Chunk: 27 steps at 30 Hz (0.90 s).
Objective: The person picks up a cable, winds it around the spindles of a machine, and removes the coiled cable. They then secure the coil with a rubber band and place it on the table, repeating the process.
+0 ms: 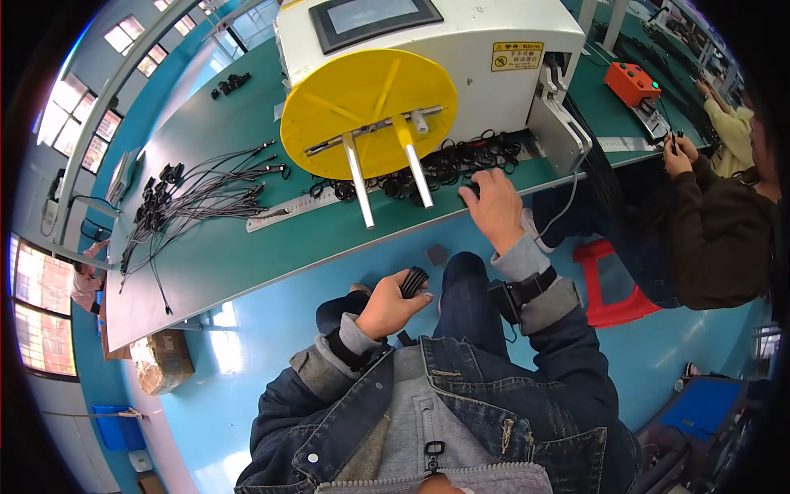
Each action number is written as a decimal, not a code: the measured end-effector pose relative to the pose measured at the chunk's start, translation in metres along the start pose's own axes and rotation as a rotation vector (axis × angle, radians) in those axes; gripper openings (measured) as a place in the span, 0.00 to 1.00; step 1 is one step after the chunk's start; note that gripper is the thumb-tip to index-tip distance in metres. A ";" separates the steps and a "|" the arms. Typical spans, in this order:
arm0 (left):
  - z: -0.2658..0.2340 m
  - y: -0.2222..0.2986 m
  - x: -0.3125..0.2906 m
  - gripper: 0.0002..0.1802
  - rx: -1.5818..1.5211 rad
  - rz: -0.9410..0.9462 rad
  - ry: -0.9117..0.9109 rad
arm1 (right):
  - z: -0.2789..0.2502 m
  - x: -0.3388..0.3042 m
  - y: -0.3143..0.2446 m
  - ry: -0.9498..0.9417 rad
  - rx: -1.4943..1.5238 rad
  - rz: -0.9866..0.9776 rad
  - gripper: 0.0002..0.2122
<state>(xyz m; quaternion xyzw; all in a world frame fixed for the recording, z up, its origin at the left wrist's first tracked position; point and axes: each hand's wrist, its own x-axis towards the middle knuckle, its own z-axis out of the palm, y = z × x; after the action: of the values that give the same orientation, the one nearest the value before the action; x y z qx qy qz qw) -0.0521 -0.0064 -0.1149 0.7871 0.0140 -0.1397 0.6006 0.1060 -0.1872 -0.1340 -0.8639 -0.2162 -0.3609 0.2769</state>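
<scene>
My left hand (390, 306) is closed round a small bundle of black strips (414, 282), held over my lap just below the bench edge. At the front edge of the green bench (313, 255), my right hand (497, 212) reaches in with bent fingers. A small black piece (471, 189) shows between its thumb and forefinger; its kind is too small to tell. Just beyond that hand lies a row of looped black cords (448, 167). A white machine (485, 90) stands behind them. Its yellow disc (366, 111) carries two metal rods that jut out over the bench edge.
To the left lies a spread of black cables with connectors (169, 198), beside a metal ruler (284, 212). On the right, a co-worker's hands (680, 155) hold a black cable near an orange box (632, 84). A red stool (611, 288) stands under the bench edge.
</scene>
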 end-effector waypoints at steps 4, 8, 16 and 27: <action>-0.009 0.003 0.009 0.10 -0.096 0.026 0.040 | 0.017 0.006 0.011 -0.045 0.402 0.094 0.07; -0.024 0.016 0.005 0.11 -0.291 0.039 0.160 | -0.011 0.021 -0.021 -0.548 1.450 0.984 0.05; -0.039 0.005 -0.012 0.14 -0.486 0.023 0.054 | -0.038 -0.027 -0.100 -1.051 1.370 0.846 0.12; -0.058 -0.031 -0.038 0.08 -0.482 0.144 0.157 | -0.024 -0.037 -0.133 -1.181 1.363 0.795 0.05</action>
<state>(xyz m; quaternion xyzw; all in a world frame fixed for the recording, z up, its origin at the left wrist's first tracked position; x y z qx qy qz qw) -0.0830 0.0629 -0.1210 0.6289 0.0373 -0.0277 0.7761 -0.0061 -0.1085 -0.1050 -0.5707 -0.1754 0.4497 0.6643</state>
